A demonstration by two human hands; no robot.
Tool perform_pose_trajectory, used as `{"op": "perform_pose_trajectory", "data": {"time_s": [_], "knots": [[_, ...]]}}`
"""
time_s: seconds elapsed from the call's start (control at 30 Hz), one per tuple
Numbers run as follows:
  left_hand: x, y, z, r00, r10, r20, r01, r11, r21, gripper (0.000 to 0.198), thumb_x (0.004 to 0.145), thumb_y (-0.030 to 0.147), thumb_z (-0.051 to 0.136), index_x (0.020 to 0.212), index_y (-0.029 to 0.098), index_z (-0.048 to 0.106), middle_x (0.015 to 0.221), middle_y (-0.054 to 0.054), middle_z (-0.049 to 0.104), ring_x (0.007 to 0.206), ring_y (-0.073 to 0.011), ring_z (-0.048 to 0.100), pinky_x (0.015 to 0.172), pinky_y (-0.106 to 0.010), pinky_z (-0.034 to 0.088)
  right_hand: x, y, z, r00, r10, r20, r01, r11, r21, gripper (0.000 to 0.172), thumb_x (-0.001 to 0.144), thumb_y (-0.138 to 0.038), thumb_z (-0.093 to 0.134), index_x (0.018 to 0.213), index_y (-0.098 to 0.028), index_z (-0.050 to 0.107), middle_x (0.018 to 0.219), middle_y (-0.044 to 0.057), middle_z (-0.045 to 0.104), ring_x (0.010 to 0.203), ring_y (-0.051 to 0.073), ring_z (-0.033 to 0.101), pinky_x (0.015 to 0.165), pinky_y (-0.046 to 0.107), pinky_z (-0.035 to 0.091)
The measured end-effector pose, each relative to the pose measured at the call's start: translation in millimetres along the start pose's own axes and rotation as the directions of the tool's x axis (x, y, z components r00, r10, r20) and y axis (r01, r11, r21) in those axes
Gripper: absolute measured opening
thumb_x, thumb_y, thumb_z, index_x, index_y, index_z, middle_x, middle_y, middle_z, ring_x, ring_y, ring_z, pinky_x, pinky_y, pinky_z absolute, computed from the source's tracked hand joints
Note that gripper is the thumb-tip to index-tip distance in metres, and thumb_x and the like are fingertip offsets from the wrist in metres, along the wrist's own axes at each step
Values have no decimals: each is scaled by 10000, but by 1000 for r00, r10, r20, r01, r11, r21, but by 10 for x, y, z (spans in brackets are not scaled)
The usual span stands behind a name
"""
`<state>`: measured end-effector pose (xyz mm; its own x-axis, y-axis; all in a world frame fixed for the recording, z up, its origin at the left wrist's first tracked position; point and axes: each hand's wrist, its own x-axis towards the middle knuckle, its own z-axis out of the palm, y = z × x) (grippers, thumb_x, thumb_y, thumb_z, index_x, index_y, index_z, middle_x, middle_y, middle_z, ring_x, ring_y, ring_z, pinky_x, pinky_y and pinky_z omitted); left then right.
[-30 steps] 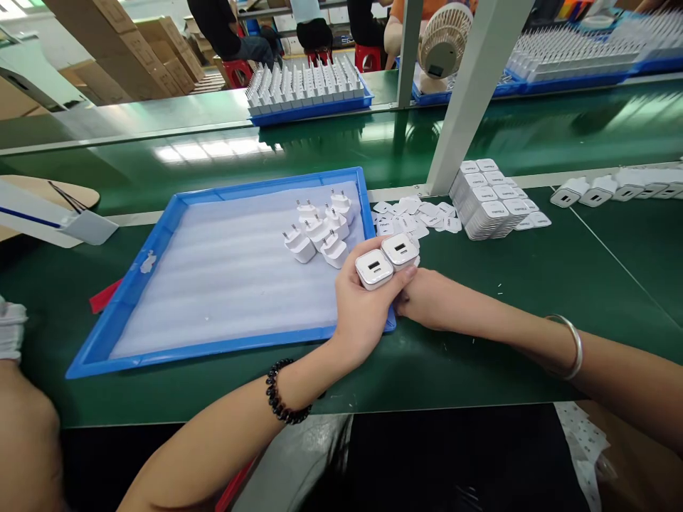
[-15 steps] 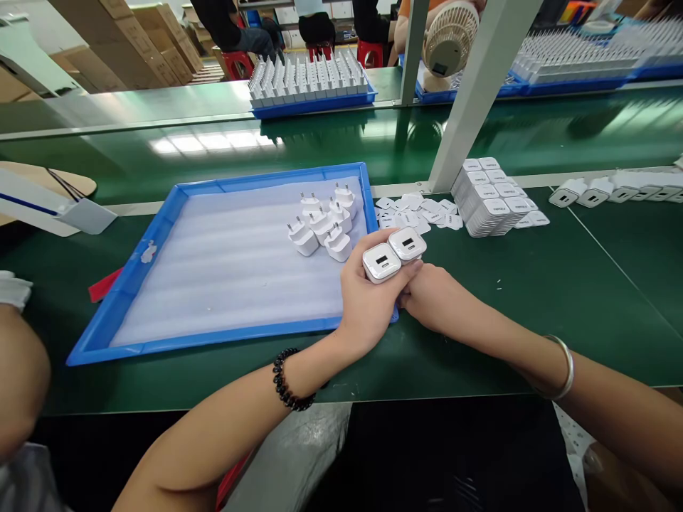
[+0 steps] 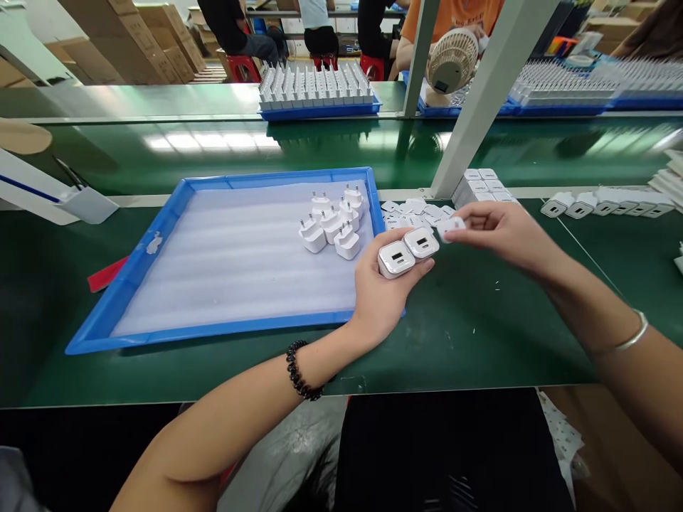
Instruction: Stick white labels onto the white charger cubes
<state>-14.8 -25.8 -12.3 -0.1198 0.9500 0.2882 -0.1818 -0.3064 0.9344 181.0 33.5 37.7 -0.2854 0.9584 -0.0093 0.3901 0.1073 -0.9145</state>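
Two white USB wall chargers sit side by side in my left hand, their port faces turned up and fingers wrapped round them. Just right of them, my right hand pinches a small white rounded flat piece between thumb and fingers. It comes close to the chargers; whether they touch I cannot tell. Behind it lie loose white printed pieces, and a stack of similar pieces is partly hidden by my right hand. White two-pin chargers stand pins up at the right of the blue tray.
A row of white chargers lies on the green table at right. A slanted metal post rises behind the stack. Across the bench stand a blue tray of pin-up chargers, a fan and seated people. A red strip pokes out beside the tray.
My right hand has moved from beside my left hand up and to the right, and now holds a small white piece. My left hand keeps both chargers, shifted slightly right in view.
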Motion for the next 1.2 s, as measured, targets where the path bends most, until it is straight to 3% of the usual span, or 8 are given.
{"op": "perform_pose_trajectory", "data": {"time_s": [0.13, 0.3, 0.4, 0.5, 0.63, 0.77, 0.97, 1.2], "knots": [[-9, 25, -7, 998, -43, 42, 40, 997, 61, 358, 707, 182, 862, 1029, 203, 707, 1060, -44, 756, 1008, -202, 708, 875, -316, 573, 70, -45, -211, 997, -69, -29, 71, 993, 95, 275, 760, -416, 842, 801, -190, 690, 710, -2, 621, 609, 106, 534, 539, 258, 417], [-44, 73, 3, 991, -59, 123, 41, 989, 141, 341, 741, 179, 848, 1052, 207, 711, 1074, -43, 752, 1007, -193, 708, 880, -300, 573, -147, -73, -67, 982, -148, 116, 136, 985, 108, 163, 901, -378, 712, 903, -214, 714, 684, -7, 618, 556, 105, 529, 484, 248, 415], [-54, 107, 13, 983, -29, 180, -7, 981, 196, 321, 769, 187, 834, 1064, 208, 710, 1055, -40, 752, 983, -179, 708, 863, -284, 574, -295, -59, 19, 981, -168, 99, 167, 986, 14, 180, 942, -336, 655, 1090, -257, 719, 758, -2, 639, 615, 120, 567, 525, 253, 454], [-54, 134, 17, 977, -30, 211, -28, 963, 267, 312, 786, 195, 824, 1073, 215, 706, 1064, -42, 758, 980, -186, 710, 862, -295, 579, -372, -47, 19, 987, -157, 37, 157, 988, 2, 248, 954, -284, 641, 1200, -314, 639, 679, -31, 610, 650, 139, 607, 580, 253, 491], [-59, 146, 11, 975, -29, 221, -40, 954, 297, 323, 788, 202, 826, 1084, 215, 699, 1071, -43, 757, 952, -177, 712, 832, -286, 578, -390, -62, -15, 991, -120, 53, 113, 987, 115, 162, 887, -310, 748, 1039, -330, 696, 687, -21, 686, 619, 139, 658, 540, 243, 522], [-68, 143, 3, 973, -12, 228, -60, 950, 307, 319, 794, 213, 825, 1086, 217, 695, 1063, -41, 754, 932, -176, 711, 802, -283, 578, -368, -86, 25, 986, -127, 105, 114, 986, 122, 95, 836, -317, 790, 929, -332, 783, 652, -15, 690, 530, 131, 634, 454, 244, 498], [-68, 132, -5, 967, -3, 255, -77, 950, 302, 304, 810, 226, 813, 1091, 227, 697, 1094, -45, 756, 957, -189, 716, 811, -300, 585, -354, -81, 80, 984, -90, 154, 64, 984, 166, 96, 838, -319, 776, 930, -335, 796, 570, -35, 663, 421, 102, 548, 348, 225, 382], [-66, 133, -4, 963, 10, 269, -91, 953, 290, 285, 821, 180, 794, 1084, 225, 694, 1103, -37, 753, 968, -179, 715, 820, -292, 580, -344, -67, 87, 983, -89, 161, 63, 985, 160, 81, 845, -315, 771, 923, -328, 789, 571, -37, 649, 404, 95, 527, 337, 237, 367]]}}
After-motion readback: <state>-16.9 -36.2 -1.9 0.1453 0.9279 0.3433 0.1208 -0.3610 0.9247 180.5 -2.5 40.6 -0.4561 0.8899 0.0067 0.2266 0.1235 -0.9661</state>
